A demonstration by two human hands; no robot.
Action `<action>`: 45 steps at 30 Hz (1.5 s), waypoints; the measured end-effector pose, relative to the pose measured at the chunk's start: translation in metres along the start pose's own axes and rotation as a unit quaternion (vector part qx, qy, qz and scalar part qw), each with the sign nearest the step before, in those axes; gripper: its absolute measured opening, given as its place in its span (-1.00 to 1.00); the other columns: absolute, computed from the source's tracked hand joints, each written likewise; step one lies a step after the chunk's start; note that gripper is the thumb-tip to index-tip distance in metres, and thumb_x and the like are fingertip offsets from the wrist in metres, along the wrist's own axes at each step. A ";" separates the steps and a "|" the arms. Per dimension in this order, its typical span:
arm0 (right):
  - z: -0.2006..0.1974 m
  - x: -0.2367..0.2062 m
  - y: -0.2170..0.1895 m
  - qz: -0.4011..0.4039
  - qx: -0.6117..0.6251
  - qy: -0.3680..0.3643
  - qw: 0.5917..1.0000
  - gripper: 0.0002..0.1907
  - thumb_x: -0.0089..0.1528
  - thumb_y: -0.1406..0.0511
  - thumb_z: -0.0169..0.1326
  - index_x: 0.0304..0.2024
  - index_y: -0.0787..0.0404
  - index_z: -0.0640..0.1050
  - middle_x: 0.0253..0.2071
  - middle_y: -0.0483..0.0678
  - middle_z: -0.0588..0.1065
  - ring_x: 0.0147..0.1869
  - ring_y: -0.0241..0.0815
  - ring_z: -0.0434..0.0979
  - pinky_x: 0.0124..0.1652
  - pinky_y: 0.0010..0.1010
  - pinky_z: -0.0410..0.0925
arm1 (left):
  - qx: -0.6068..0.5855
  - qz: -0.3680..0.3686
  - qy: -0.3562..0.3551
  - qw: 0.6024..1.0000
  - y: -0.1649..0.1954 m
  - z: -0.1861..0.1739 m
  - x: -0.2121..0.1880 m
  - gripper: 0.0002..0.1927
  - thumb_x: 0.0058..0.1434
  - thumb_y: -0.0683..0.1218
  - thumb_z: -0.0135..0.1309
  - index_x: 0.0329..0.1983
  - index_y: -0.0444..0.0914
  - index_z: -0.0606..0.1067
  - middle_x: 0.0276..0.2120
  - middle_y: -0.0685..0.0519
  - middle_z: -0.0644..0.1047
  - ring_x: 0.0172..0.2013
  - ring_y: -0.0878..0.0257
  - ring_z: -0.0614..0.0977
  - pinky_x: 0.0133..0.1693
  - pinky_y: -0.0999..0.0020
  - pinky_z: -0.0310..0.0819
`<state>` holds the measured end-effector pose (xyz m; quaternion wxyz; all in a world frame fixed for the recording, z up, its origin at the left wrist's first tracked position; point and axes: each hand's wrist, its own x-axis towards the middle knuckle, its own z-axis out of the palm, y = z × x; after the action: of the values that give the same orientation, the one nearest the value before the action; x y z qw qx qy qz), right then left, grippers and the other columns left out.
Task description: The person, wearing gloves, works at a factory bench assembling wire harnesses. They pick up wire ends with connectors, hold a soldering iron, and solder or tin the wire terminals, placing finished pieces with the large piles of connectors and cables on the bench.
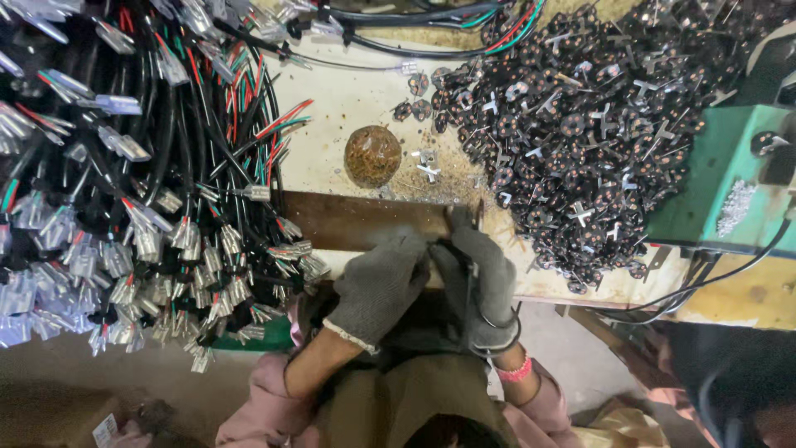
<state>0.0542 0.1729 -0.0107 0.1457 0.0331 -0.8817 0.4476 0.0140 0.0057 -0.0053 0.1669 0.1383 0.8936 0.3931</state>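
At the left of the frame lies a big bundle of wires (124, 182) with metal ends. Low in the centre, the left hand (379, 286) and the right hand (481, 278), both in grey gloves, press together with curled fingers pinching a black cable (477, 303). At upper right lies a heap of plugs (580, 124).

I see open tabletop (348, 99) around the brown ball (372, 155); the wire harness bundle (124, 182) crowds my left, the heap of black discs (580, 124) and green machine (713, 182) block my right.
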 end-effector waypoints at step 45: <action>0.012 -0.090 0.024 0.234 0.220 0.075 0.944 -0.35 0.27 0.48 0.25 0.31 0.31 0.23 0.11 0.06 0.48 0.14 -0.13 0.57 0.13 -0.32 0.46 | -0.430 -0.127 -0.013 0.894 -0.001 0.010 -0.028 -0.85 0.32 -0.18 0.12 -0.08 -0.31 0.57 -0.29 0.06 0.60 -0.25 0.42 0.54 -0.15 0.46 0.49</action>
<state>0.1329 0.1714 -0.0620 0.0918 -0.1767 -0.7308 0.6529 0.0437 0.0005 -0.0074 0.2700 -0.0567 0.6447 0.7129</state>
